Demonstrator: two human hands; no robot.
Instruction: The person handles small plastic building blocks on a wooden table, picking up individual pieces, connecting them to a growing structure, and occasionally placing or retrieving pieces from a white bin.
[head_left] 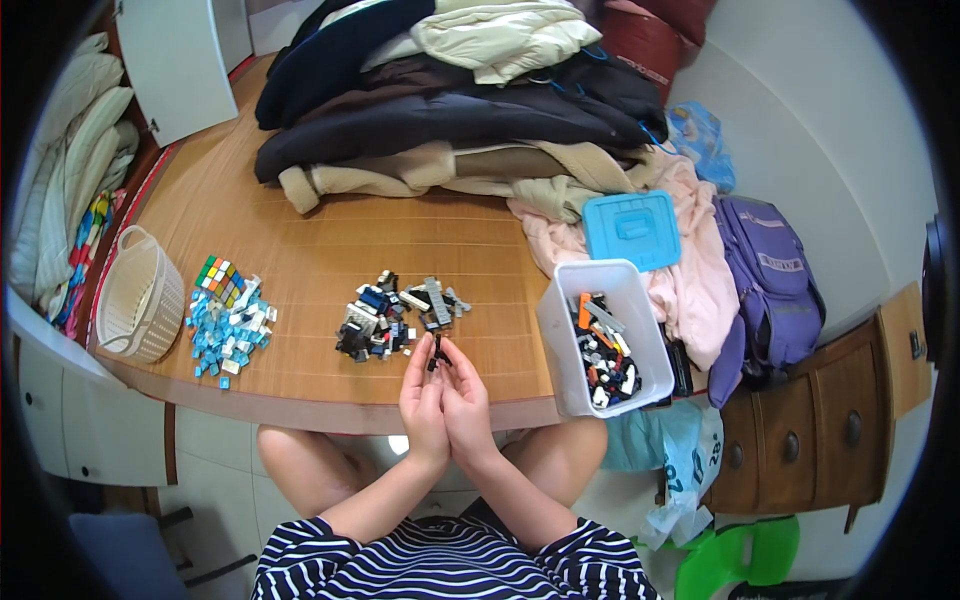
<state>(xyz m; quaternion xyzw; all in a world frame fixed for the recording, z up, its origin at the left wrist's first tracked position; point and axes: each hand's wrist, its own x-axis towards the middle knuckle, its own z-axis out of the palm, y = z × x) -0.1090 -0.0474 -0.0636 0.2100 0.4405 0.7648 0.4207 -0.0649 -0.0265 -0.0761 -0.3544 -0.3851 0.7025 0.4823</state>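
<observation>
My left hand (424,408) and my right hand (466,404) are together at the near edge of the mat-covered surface. Between their fingertips they pinch a small black building-brick piece (436,354); its exact shape is too small to make out. Just beyond my fingers lies a loose pile of black, grey, white and blue building bricks (378,312). To the right stands a whitish plastic bin (655,375) holding more bricks, mostly black and white with some orange. A heap of light-blue and white bricks (225,330) lies to the left.
A puzzle cube (220,280) touches the blue heap, with a cream basket (135,300) beside it. Folded coats (450,125) are stacked at the back. A blue lid (632,230) rests on pink cloth (700,290) behind the bin, near a purple backpack (768,280).
</observation>
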